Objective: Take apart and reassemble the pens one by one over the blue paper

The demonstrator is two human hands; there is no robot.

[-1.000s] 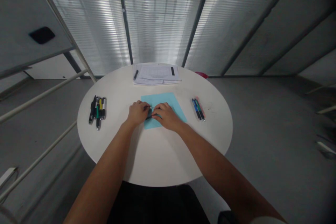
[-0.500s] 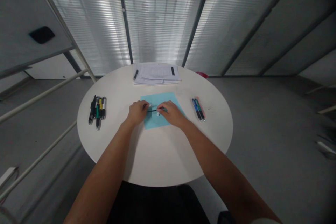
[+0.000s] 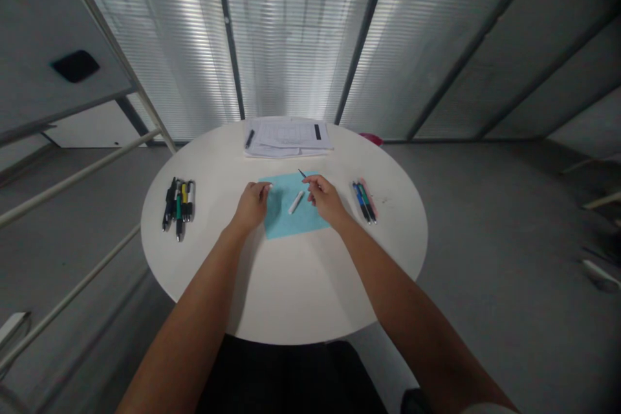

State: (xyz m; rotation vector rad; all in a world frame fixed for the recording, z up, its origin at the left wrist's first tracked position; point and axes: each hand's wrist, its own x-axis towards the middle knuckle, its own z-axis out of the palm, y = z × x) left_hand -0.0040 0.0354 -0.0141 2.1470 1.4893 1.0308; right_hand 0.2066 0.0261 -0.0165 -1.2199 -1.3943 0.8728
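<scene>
A light blue sheet (image 3: 284,228) lies on the round white table, with a short white pen barrel (image 3: 295,202) slanted across its middle. My right hand (image 3: 326,200) is above the sheet's right side, pinching a thin dark pen refill (image 3: 301,173) whose tip points up and left. Over the sheet's left edge, my left hand (image 3: 252,206) has its fingers pinched together. Something small and whitish shows at its fingertips, too small to name. Neither hand touches the white barrel.
Several pens (image 3: 179,204) lie in a cluster at the table's left. A few more pens (image 3: 365,202), blue, green and pink, lie side by side at the right. Stacked papers (image 3: 288,137) with a dark pen (image 3: 250,138) rest at the far edge. A pale metal rail (image 3: 82,171) runs along the left.
My hands have moved apart from over the sheet's middle. The dark refill now rises from my right hand, tip up. The white barrel lies in plain view between the hands.
</scene>
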